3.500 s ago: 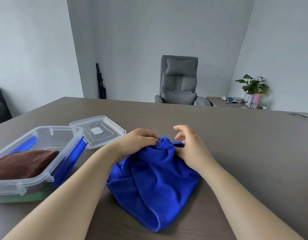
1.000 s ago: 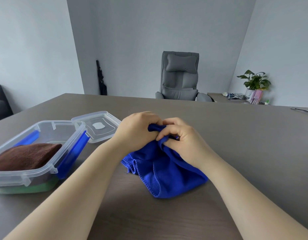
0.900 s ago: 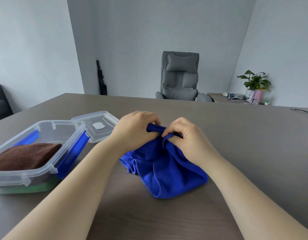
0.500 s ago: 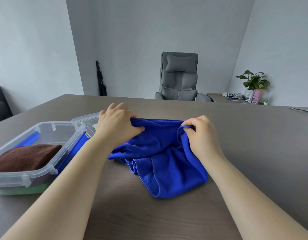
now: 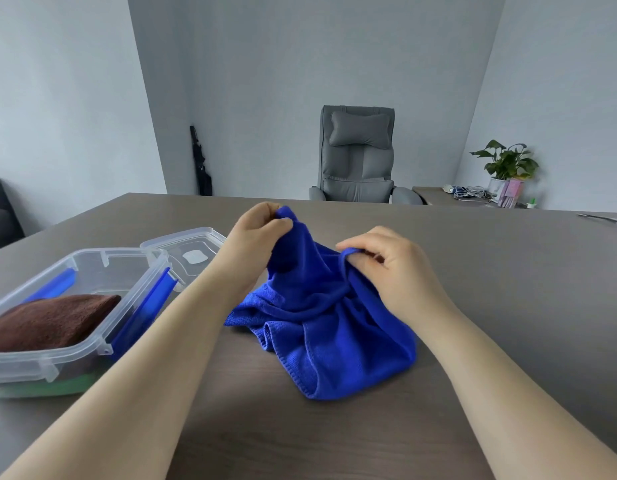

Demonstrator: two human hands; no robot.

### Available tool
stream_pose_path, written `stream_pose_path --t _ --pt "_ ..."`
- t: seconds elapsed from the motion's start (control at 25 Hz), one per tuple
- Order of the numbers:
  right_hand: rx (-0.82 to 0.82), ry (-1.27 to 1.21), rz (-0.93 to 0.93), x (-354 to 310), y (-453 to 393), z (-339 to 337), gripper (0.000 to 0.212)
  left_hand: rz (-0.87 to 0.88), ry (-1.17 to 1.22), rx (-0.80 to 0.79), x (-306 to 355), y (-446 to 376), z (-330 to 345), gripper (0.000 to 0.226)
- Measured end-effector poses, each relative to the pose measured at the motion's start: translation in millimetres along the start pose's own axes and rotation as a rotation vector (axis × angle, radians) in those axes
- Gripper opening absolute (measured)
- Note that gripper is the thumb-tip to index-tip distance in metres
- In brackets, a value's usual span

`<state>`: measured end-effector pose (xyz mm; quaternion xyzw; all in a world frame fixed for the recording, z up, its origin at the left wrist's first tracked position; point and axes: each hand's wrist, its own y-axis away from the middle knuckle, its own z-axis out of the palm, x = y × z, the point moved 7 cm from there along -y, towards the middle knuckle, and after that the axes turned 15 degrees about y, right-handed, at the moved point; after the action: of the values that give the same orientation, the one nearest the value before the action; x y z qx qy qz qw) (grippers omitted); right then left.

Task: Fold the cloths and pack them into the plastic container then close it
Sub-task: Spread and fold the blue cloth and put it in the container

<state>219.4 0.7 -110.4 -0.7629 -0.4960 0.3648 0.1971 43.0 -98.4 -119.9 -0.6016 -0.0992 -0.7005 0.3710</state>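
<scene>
Two hands hold one blue cloth [image 5: 331, 317], which lies bunched on the table [image 5: 508, 271] near the middle, its near part resting on the surface and its far edge lifted. The left hand [image 5: 257, 233] pinches a raised corner of the cloth between thumb and curled fingers, higher and farther than the other. The right hand [image 5: 386, 261] pinches another part of the edge, fingers curled over the fabric, just right of the left hand. To the left stands a clear plastic container [image 5: 102, 341] with blue clips, open, holding a folded brown cloth [image 5: 50, 320] over something green at the bottom. Its clear lid [image 5: 186, 247] lies flat on the table just beyond it. Across the table stands a grey chair [image 5: 357, 157]; a potted plant [image 5: 506, 164] sits far right.
</scene>
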Motion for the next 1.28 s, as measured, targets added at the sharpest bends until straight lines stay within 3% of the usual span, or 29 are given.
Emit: stream_pose_path --t 0.16,0.36,0.88,1.04,1.12,1.28 --pt "-0.151 -0.253 -0.04 -29 8 12 0.014 0.134 -0.053 -0.107 7 12 18 0.027" --pt "-0.086 -0.437 -0.014 -28 4 2 0.015 0.116 -0.04 -0.255 2 24 42 0.04" --pt "0.079 -0.204 0.182 2 -1 -6 0.013 0.279 -0.261 -0.346 5 29 52 0.042" --pt "0.008 -0.165 0.196 8 -1 -2 0.022 0.351 -0.35 -0.364 6 31 54 0.044" --pt "-0.027 -0.14 0.17 8 0 2 0.014 0.369 -0.392 -0.359 5 31 55 0.046" --pt "0.1 -0.119 0.237 21 -2 -4 0.006 0.435 -0.667 -0.349 0 29 51 0.047"
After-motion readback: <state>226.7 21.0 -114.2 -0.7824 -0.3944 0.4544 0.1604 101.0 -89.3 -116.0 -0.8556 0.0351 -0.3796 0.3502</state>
